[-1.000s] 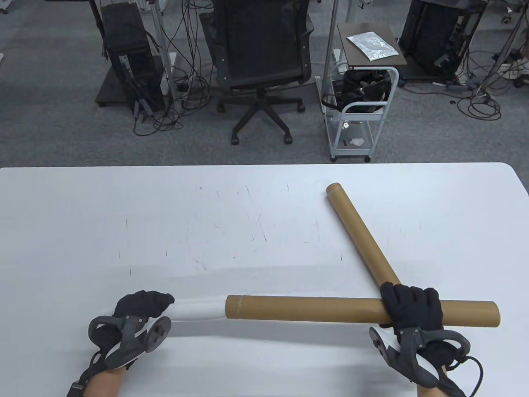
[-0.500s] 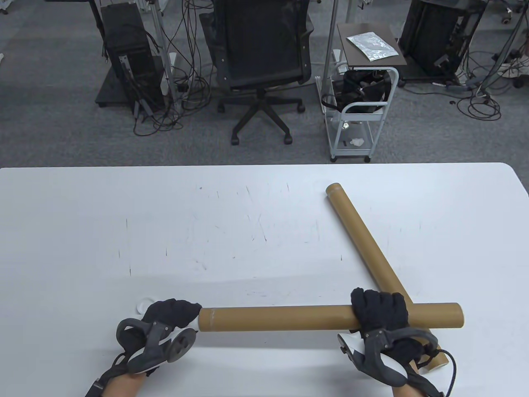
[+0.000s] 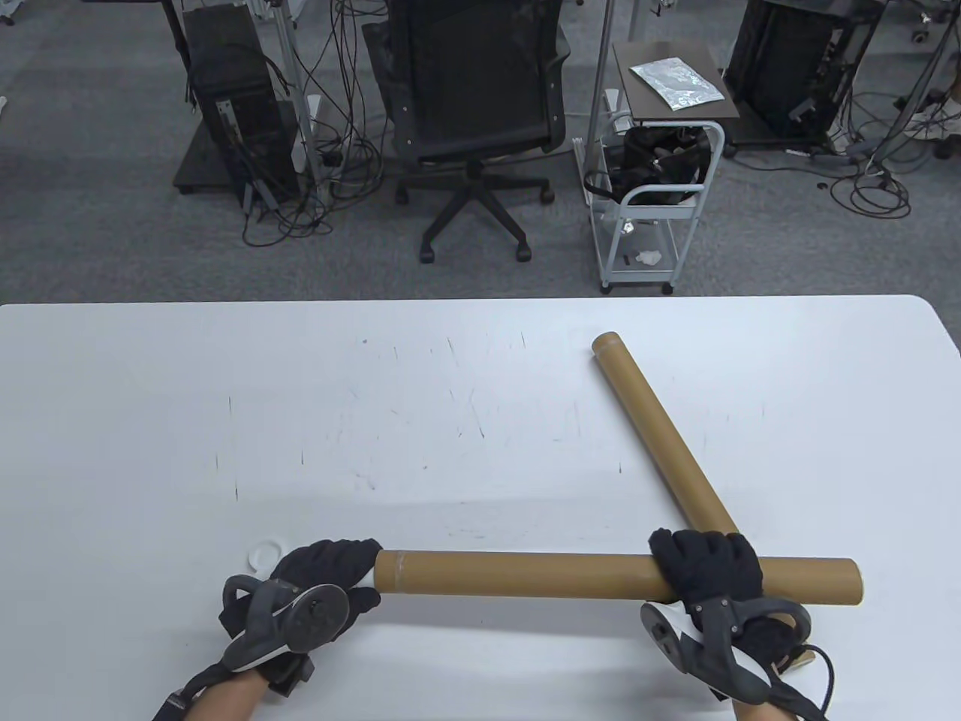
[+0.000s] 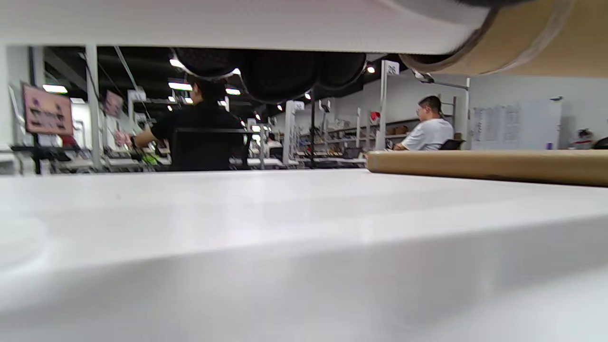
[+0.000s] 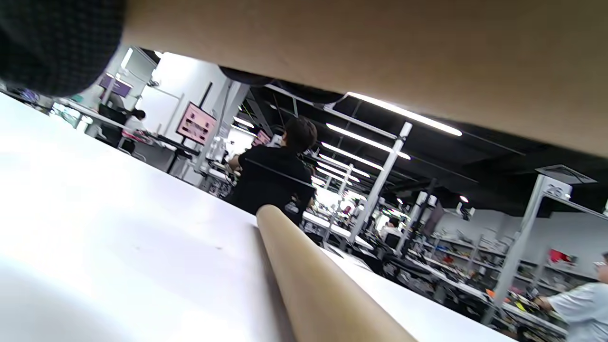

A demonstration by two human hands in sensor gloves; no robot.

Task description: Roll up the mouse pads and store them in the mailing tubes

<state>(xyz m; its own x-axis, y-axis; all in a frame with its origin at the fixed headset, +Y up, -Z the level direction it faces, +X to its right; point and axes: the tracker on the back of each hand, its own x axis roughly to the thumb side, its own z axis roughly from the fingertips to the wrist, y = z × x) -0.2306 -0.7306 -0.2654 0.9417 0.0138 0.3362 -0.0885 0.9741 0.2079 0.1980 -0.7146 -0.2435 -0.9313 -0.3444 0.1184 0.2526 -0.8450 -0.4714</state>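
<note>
A brown mailing tube (image 3: 525,574) lies crosswise near the table's front edge. My right hand (image 3: 706,565) grips it near its right end. My left hand (image 3: 334,563) holds the rolled white mouse pad (image 3: 369,580) at the tube's left mouth; only a sliver of the pad shows outside the tube. In the left wrist view the white roll (image 4: 237,23) runs along the top into the tube's mouth (image 4: 522,47), with my fingers (image 4: 280,71) behind it. In the right wrist view the held tube (image 5: 380,57) fills the top.
A second brown tube (image 3: 653,428) lies diagonally on the table and passes under the held tube by my right hand; it also shows in the right wrist view (image 5: 313,285). A small white cap (image 3: 264,554) lies on the table (image 3: 225,390) left of my left hand.
The white pad roll, long outside the tube a second ago, has gone almost wholly inside. My left hand moved right up to the tube's mouth. The tube and right hand shifted left.
</note>
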